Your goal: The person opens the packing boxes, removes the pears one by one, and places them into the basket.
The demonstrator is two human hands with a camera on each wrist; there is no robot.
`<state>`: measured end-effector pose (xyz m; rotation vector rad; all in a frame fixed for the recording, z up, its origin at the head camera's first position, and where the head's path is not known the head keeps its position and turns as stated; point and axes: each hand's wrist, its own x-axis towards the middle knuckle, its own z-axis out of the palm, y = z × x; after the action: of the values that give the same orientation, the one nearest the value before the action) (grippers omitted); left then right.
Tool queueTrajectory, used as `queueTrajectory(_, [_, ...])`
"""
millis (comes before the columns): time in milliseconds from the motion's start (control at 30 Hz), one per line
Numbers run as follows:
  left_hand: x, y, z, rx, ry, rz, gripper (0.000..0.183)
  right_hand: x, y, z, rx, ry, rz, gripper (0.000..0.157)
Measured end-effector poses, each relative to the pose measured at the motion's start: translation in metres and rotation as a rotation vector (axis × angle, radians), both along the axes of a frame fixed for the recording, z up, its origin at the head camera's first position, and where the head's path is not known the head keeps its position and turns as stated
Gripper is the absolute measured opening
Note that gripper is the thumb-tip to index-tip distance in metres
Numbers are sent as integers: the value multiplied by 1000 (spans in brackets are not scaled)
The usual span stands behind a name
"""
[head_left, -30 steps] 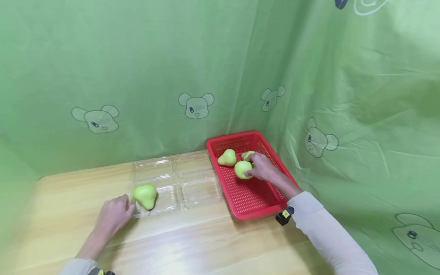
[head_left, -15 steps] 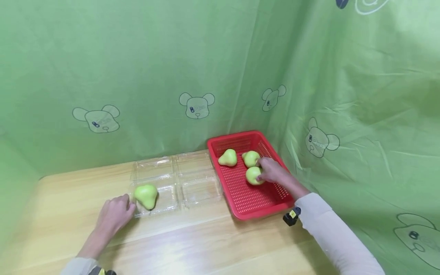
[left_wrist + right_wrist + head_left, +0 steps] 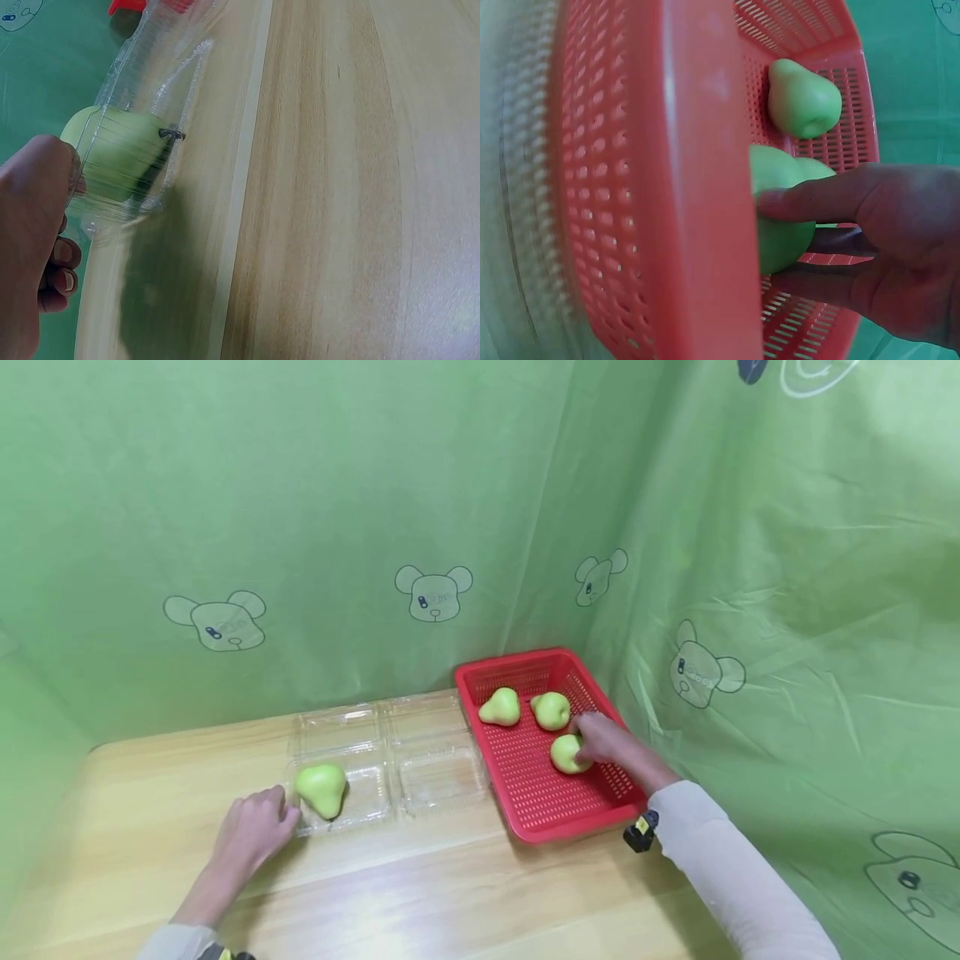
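In the head view, my right hand (image 3: 602,739) reaches into the red basket (image 3: 536,837) and grips a green pear (image 3: 567,755) there. Thumb and fingers lie around it in the right wrist view, where the basket rim hides part of this fruit (image 3: 776,247). Two more pears, one at the left (image 3: 500,707) and one in the middle (image 3: 551,711), lie towards the basket's back. At the left, a clear plastic tray (image 3: 435,779) with several compartments holds one pear (image 3: 322,789) in its near left compartment. My left hand (image 3: 256,828) pinches the tray's left wall, fingers curled.
A wooden table (image 3: 420,893) carries the tray and the basket, which stand close side by side. Green curtains (image 3: 322,510) printed with bear heads hang behind and to the right, near the basket's back and right sides.
The right hand has moved right and nearer within the basket, with the gripped pear, away from the middle pear, which is now fully uncovered. The left hand stays at the tray.
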<state>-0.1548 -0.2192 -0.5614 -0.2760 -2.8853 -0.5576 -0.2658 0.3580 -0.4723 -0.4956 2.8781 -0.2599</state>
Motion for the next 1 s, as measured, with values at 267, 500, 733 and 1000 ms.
queueTrajectory(267, [0,1,-1,2,-15,8,24,0,6,-5,6,15,-9,44])
queueTrajectory(500, [1,2,-4,5,-7,7,24,1,9,-4,22,15,-25,46])
queueTrajectory(733, [2,4,-3,10,27,8,25,1,9,1,40,-14,-39,50])
queueTrajectory(1000, [1,3,-1,1,4,16,24,-2,1,10,38,45,-37,33])
